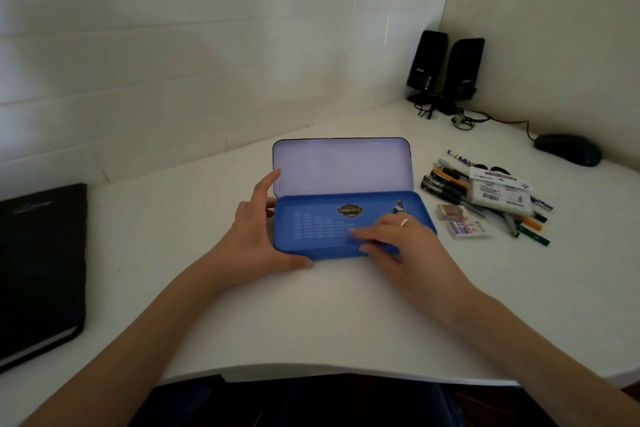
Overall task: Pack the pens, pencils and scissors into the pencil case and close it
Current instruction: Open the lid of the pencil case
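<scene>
A blue pencil case (322, 218) lies open in the middle of the white desk, its pale lid (341, 165) standing up at the back. My left hand (258, 236) grips the case's left end, thumb on the front edge and forefinger by the lid. My right hand (398, 236) rests flat in the tray's right half, holding nothing. A small dark object (398, 208) lies in the tray behind it. Several pens and pencils (446, 184) lie heaped to the right of the case. Black loops that look like scissors handles (498, 169) show behind a white packet (500, 194).
An eraser (450, 212) and a small lead box (467, 229) lie between case and pens. A black notebook (41, 267) sits far left. Two black speakers (445, 69) and a mouse (568, 149) stand in the back right corner. The desk's front edge (311, 369) curves near me.
</scene>
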